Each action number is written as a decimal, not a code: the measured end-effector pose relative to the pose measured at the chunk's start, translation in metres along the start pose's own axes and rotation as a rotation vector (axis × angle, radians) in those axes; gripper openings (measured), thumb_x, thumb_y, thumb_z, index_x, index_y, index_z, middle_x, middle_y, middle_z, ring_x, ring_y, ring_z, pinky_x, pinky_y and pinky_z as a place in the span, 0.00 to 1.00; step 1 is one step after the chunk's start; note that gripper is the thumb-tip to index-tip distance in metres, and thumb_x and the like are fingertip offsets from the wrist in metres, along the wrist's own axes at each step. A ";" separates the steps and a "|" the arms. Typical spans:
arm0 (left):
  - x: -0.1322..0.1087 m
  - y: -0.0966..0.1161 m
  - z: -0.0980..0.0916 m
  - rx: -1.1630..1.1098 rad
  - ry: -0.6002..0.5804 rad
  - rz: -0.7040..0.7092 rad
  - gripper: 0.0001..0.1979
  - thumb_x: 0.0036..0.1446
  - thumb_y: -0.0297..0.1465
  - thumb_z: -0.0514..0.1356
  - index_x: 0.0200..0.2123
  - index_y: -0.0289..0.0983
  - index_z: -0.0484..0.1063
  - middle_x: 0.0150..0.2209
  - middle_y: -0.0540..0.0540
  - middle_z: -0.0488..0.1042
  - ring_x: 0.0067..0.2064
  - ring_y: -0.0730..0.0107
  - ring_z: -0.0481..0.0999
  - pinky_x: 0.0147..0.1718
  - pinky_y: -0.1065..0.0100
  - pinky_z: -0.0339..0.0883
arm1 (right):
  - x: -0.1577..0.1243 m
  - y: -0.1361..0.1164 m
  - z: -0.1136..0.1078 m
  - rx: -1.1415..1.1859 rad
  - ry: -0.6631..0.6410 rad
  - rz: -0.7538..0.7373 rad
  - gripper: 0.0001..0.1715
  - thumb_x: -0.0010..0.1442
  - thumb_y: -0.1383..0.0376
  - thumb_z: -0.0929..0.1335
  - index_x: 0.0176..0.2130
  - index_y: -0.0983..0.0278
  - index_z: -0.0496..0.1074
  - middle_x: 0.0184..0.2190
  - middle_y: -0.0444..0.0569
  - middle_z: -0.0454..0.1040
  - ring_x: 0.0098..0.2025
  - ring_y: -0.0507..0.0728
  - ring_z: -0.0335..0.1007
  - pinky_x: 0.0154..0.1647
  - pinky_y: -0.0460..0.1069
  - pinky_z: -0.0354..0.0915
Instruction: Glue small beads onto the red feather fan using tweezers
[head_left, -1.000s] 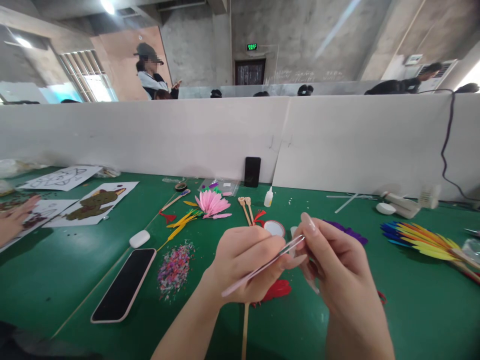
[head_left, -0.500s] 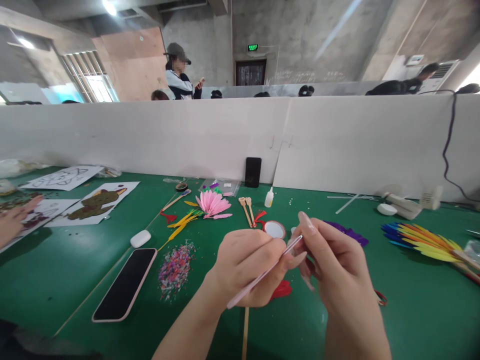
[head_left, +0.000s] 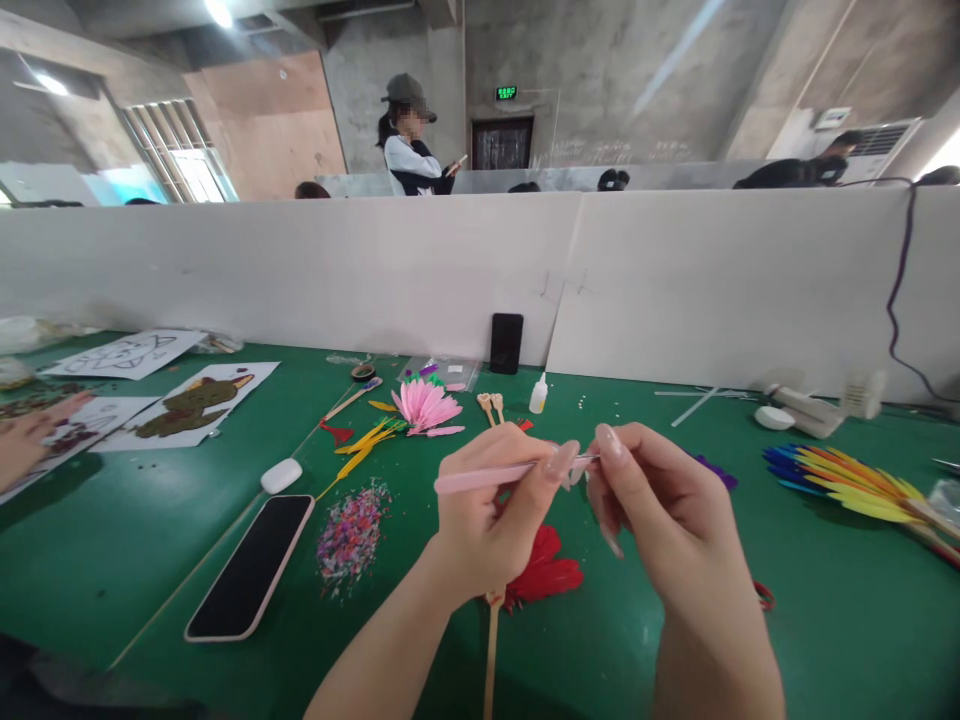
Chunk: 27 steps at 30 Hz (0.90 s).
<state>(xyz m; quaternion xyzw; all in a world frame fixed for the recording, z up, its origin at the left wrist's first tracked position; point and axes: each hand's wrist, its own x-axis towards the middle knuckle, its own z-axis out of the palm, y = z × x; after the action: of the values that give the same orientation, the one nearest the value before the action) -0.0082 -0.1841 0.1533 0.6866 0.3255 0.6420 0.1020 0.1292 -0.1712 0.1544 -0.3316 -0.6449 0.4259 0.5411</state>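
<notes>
My left hand (head_left: 491, 515) is closed around pink tweezers (head_left: 487, 474), which lie level and point right. My right hand (head_left: 660, 515) is closed in a pinch at the tweezers' metal tip; what it pinches is too small to name. Below both hands a red feather piece (head_left: 544, 570) on a wooden stick (head_left: 490, 650) lies on the green table (head_left: 150, 560).
A pink-cased phone (head_left: 251, 567), a white case (head_left: 280, 475), a confetti pile (head_left: 351, 535), a pink feather flower (head_left: 425, 405), a glue bottle (head_left: 537, 394) and a rainbow feather fan (head_left: 851, 480) lie around. Another person's hand (head_left: 22, 440) rests on paper pictures at far left. A white partition (head_left: 480, 270) runs behind.
The tweezers swung from slanting down-left to level, as my left hand rose and turned. The red feather below came into fuller view. A standing person behind the partition walked right.
</notes>
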 end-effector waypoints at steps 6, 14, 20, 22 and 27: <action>-0.004 0.001 0.005 0.311 0.017 0.221 0.05 0.58 0.24 0.55 0.30 0.35 0.68 0.22 0.50 0.69 0.24 0.77 0.65 0.21 0.75 0.62 | 0.003 0.002 0.005 -0.116 0.118 -0.019 0.18 0.64 0.58 0.63 0.25 0.62 0.65 0.15 0.39 0.59 0.16 0.46 0.53 0.16 0.44 0.51; -0.009 -0.006 0.011 0.425 0.092 0.321 0.03 0.57 0.23 0.56 0.32 0.32 0.69 0.24 0.47 0.73 0.25 0.75 0.69 0.23 0.74 0.65 | 0.005 0.003 0.006 -0.138 0.177 -0.013 0.19 0.63 0.57 0.64 0.24 0.63 0.65 0.15 0.39 0.59 0.16 0.46 0.52 0.16 0.43 0.51; 0.000 0.000 0.001 0.252 0.133 0.210 0.06 0.58 0.21 0.56 0.29 0.33 0.69 0.22 0.50 0.71 0.24 0.81 0.66 0.22 0.78 0.62 | 0.005 0.002 0.004 -0.004 0.137 0.047 0.19 0.63 0.55 0.63 0.26 0.63 0.68 0.14 0.38 0.60 0.14 0.44 0.53 0.13 0.40 0.51; 0.001 0.000 -0.001 0.211 0.109 0.174 0.07 0.58 0.22 0.56 0.27 0.33 0.69 0.21 0.51 0.68 0.23 0.81 0.64 0.22 0.77 0.61 | 0.005 0.003 0.005 0.055 0.074 0.060 0.19 0.63 0.54 0.63 0.27 0.63 0.68 0.16 0.38 0.61 0.15 0.45 0.54 0.13 0.40 0.53; 0.000 -0.001 0.001 0.187 0.056 0.174 0.05 0.58 0.22 0.57 0.29 0.32 0.70 0.22 0.51 0.68 0.23 0.82 0.63 0.20 0.77 0.59 | 0.005 0.003 0.006 0.093 0.038 0.060 0.16 0.61 0.55 0.66 0.27 0.63 0.67 0.16 0.38 0.61 0.15 0.44 0.53 0.13 0.40 0.53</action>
<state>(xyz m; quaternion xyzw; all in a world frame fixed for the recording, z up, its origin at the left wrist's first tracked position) -0.0075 -0.1834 0.1527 0.7007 0.3258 0.6341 -0.0277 0.1220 -0.1669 0.1536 -0.3332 -0.6036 0.4650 0.5553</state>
